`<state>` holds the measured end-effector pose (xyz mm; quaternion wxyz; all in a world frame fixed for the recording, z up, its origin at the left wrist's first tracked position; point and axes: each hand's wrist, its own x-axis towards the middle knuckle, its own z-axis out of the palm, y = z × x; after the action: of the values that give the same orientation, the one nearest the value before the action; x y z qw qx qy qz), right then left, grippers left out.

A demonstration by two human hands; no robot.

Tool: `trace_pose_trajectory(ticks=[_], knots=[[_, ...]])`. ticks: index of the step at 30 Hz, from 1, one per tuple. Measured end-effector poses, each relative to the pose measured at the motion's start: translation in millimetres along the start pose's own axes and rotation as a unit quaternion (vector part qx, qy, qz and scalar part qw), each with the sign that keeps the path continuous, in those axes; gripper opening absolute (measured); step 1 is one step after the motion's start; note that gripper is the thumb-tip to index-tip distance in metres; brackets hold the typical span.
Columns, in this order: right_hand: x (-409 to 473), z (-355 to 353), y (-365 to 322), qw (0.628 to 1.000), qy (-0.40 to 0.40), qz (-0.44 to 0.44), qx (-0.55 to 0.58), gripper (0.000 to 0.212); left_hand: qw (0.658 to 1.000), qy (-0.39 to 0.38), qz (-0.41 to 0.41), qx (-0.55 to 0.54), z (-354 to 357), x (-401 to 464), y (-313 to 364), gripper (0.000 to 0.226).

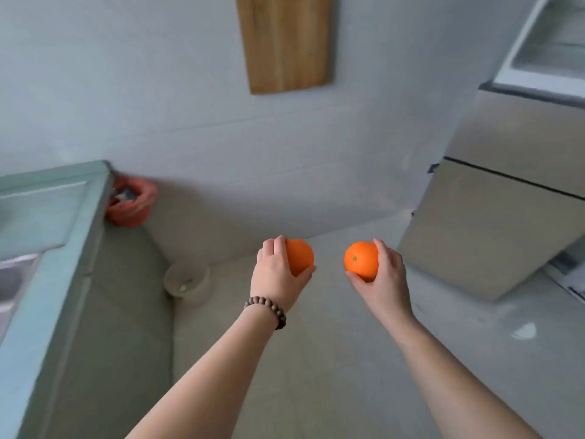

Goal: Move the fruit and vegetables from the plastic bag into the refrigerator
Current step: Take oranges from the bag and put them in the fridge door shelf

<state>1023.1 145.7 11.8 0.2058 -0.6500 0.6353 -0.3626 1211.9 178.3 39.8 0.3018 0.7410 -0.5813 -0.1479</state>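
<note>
My left hand (274,274) grips one orange (300,255), held out over the floor at mid-frame. My right hand (386,270) grips a second orange (361,260), a hand's width to the right of the first. The refrigerator (493,223) stands at the right, its silver lower doors shut and its upper door (550,52) swung open at the top right corner. The refrigerator's inside is hidden from here. No plastic bag with produce is in view.
A pale green counter (53,248) with a metal sink (12,280) runs along the left. A red bag-lined bin (131,202) sits in the corner behind it. A small white bowl (186,282) lies on the tiled floor. A wooden board (285,42) hangs on the wall.
</note>
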Motion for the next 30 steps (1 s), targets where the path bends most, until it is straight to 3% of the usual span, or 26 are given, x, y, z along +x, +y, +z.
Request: trace_pose_trajectory(ticks=[8,18,30], knots=[[69.8,-71.5,71.7,0.99,0.1,0.095,-0.03,0.083,0.989,-0.079,0.119,-0.032,85.4,82.3,114.7,0.076],[165.2,-102.7,136.9,0.965,0.186,0.179,-0.048,0.084,0.965,-0.159,0.206,-0.042,169.1,197.4,188.2,0.077],[325.7,-146.2,155.7,0.907,0.342,0.236,-0.067,0.084,0.896,-0.23,0.374,-0.059,232.6,373.2,299.8,0.077]])
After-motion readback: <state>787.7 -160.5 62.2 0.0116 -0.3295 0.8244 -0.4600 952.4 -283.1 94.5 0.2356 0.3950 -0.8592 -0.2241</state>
